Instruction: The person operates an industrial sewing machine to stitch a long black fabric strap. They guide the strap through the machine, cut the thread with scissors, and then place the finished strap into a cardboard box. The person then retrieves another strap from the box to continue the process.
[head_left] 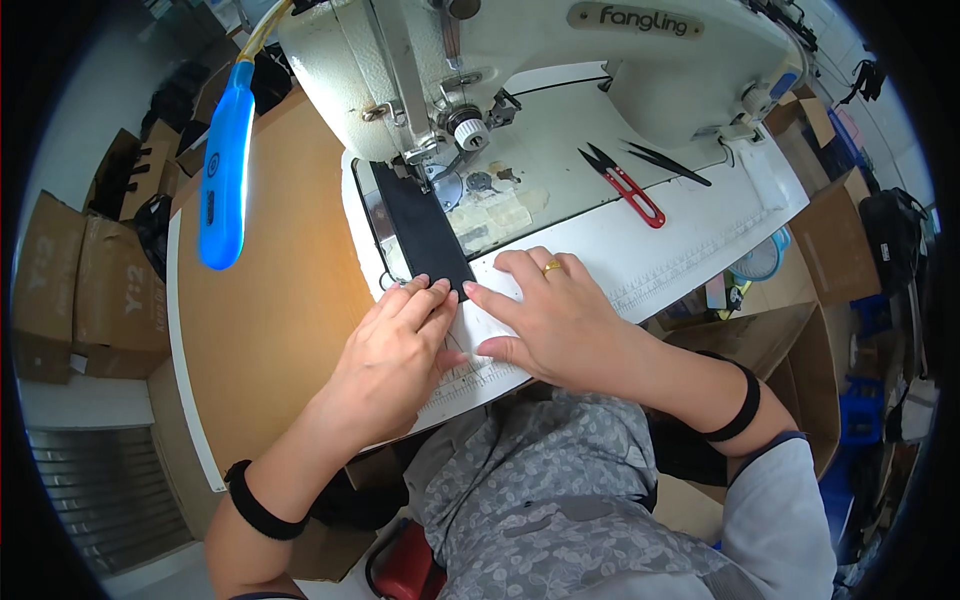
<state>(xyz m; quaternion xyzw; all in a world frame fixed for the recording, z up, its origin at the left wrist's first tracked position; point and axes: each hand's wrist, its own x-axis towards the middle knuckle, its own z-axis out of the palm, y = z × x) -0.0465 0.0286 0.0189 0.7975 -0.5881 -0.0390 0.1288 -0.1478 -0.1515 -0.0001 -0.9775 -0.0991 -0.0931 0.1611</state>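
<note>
A long black fabric strip lies on the sewing machine bed, its far end beneath the presser foot area of a white sewing machine. My left hand presses its bunched fingertips onto the strip's near end, the thumb lower down and apart from the fabric. The index fingertip of my right hand touches the strip's near right corner. Its other fingers are spread over the white table extension, with the thumb stretched toward the left hand. Hidden behind machine parts is the exact spot where needle and fabric meet.
Red-handled thread snips and black tweezers rest on the bed at right. A lit blue lamp hangs at left above the brown tabletop. Cardboard boxes stand beyond the left edge; more boxes are at right.
</note>
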